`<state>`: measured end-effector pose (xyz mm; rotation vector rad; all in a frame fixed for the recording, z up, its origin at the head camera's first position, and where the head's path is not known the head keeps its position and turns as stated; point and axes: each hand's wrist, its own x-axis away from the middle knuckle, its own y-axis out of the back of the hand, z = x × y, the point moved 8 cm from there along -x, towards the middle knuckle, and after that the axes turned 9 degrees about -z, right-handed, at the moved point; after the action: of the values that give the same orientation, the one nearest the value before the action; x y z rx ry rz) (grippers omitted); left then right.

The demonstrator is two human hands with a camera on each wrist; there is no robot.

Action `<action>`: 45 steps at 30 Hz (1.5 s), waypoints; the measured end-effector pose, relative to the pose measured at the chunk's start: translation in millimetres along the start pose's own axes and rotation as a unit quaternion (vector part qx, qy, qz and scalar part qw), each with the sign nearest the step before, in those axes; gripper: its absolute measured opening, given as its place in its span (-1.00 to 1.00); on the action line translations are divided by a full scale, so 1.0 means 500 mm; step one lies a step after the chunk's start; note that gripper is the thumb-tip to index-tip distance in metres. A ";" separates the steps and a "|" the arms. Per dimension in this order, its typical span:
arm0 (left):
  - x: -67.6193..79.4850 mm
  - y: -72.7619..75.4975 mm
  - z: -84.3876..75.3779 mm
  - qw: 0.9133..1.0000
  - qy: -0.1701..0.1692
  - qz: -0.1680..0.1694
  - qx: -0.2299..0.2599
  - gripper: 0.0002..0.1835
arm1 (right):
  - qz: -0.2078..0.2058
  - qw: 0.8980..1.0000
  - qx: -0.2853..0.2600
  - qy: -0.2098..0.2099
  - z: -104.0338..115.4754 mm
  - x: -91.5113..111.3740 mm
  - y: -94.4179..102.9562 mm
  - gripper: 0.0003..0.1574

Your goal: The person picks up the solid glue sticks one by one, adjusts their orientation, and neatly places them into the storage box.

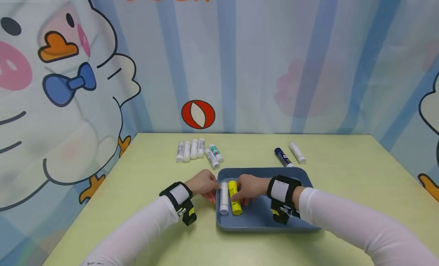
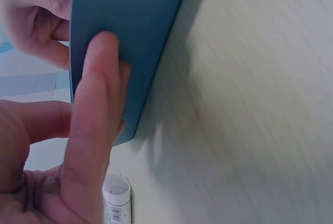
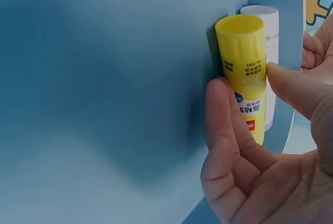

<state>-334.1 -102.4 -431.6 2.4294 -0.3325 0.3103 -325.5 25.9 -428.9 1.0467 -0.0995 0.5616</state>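
Observation:
A yellow glue stick [image 3: 242,68] lies lengthwise in the blue-grey tray [image 1: 267,226]. My right hand [image 1: 252,188] holds it between the thumb on one side and curled fingers on the other. Beside it, along the tray's left wall, lies a white glue stick [image 1: 224,199], partly hidden behind the yellow one in the right wrist view. My left hand [image 1: 203,186] is at the tray's left side. In the left wrist view its fingers lie against the outer wall and the thumb reaches the rim; the thumb tip is hidden.
Several white glue sticks [image 1: 194,149] stand in a group behind the tray to the left, with a green-and-white one [image 1: 217,153] near them. Behind the tray at right lie a dark blue glue stick [image 1: 283,157] and a white one [image 1: 297,153].

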 end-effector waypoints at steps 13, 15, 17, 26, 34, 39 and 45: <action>-0.010 -0.002 0.006 1.000 0.005 0.003 -0.001 -0.82 | 0.020 0.998 -0.052 0.024 0.004 0.009 -0.003 -0.77; -0.012 -0.002 0.006 1.000 0.004 0.004 -0.001 -0.82 | 0.031 0.996 -0.073 0.025 0.003 0.014 -0.001 -0.78; -0.014 -0.002 0.008 1.000 0.005 0.005 -0.002 -0.82 | 0.041 0.995 -0.093 0.023 0.002 0.019 0.000 -0.78; -0.013 0.000 0.002 1.000 0.009 0.005 0.004 -0.83 | 0.073 0.990 -0.115 0.047 0.002 0.030 0.013 -0.72; 0.000 -0.004 0.008 1.000 0.005 0.000 0.009 -0.81 | 0.098 0.977 -0.172 0.084 -0.037 0.055 0.068 -0.42; 0.002 0.002 0.003 1.000 -0.002 -0.010 0.008 -0.81 | -0.012 0.965 -0.239 0.109 -0.097 0.052 0.173 -0.36; 0.004 -0.001 -0.001 1.000 -0.005 -0.007 0.011 -0.80 | -0.118 0.951 -0.272 0.092 -0.205 0.046 0.271 -0.29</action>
<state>-332.2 -102.3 -431.0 2.4549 -0.3179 0.2985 -390.1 171.7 -366.3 0.4568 0.0364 0.3773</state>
